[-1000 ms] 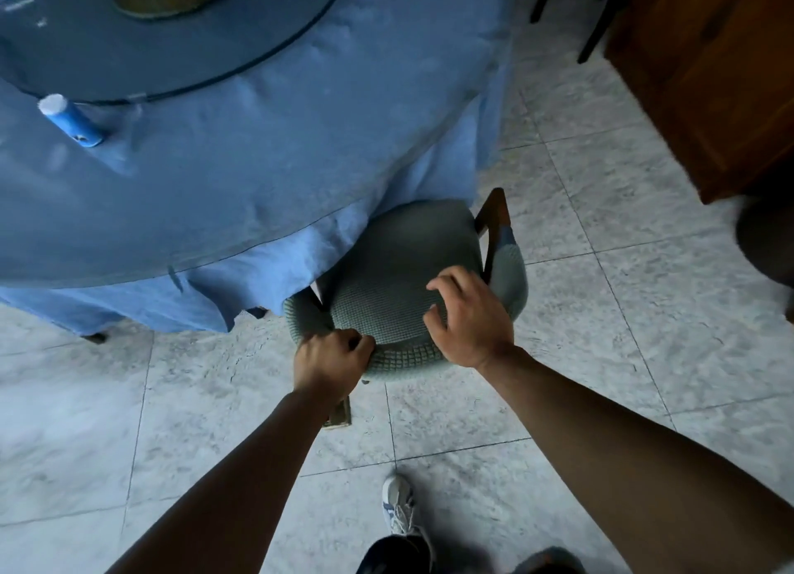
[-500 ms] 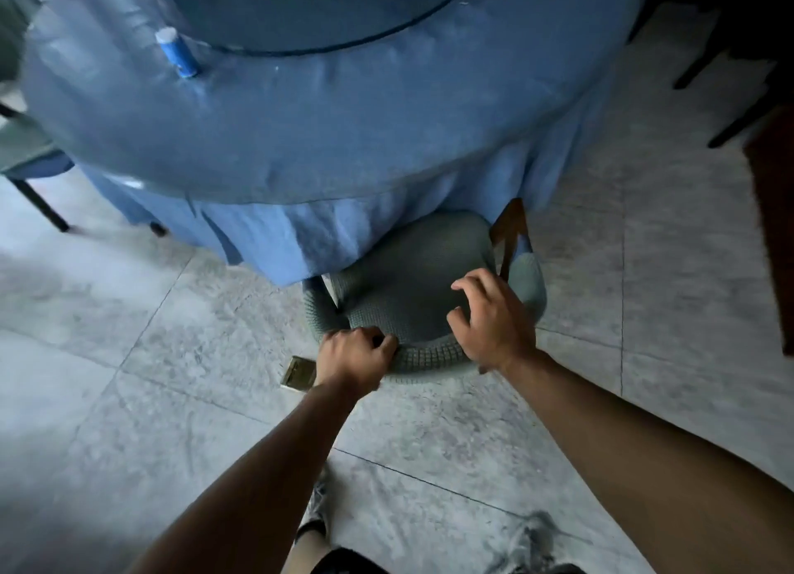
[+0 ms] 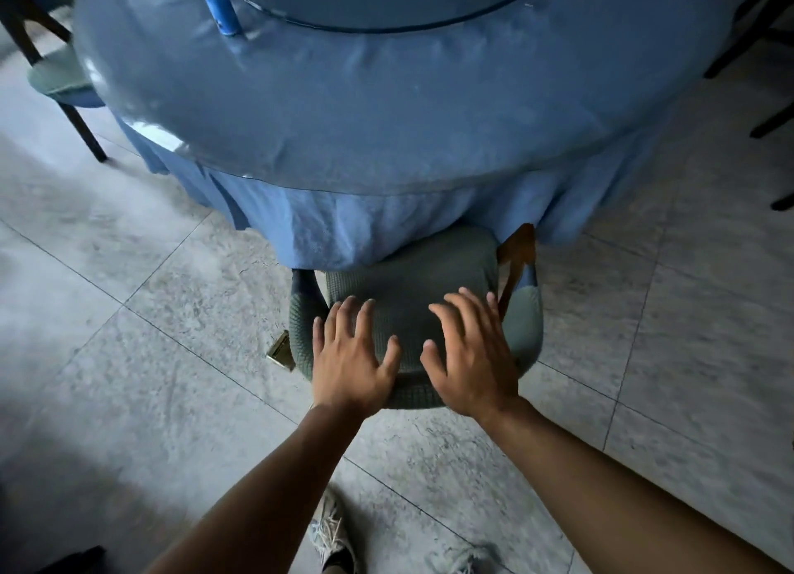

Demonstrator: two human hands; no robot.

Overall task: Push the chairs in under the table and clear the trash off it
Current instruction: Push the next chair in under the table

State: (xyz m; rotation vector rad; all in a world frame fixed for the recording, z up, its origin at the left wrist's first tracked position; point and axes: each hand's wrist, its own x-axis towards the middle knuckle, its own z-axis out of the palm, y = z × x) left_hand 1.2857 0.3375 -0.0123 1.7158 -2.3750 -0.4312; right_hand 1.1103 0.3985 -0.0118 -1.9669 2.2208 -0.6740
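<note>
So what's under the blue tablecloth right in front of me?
The front of the green chair is tucked beneath the tablecloth. Both open hands, left hand and right hand, are over its back. The table's legs are hidden.

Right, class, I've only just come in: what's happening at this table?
A person stands behind a green padded chair, left hand and right hand spread open over its curved back. Its seat is partly tucked under the round table's blue tablecloth. A blue cylindrical container stands on the table.

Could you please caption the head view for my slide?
Both open hands, left hand and right hand, over green chair tucked under blue-clothed table.
</note>
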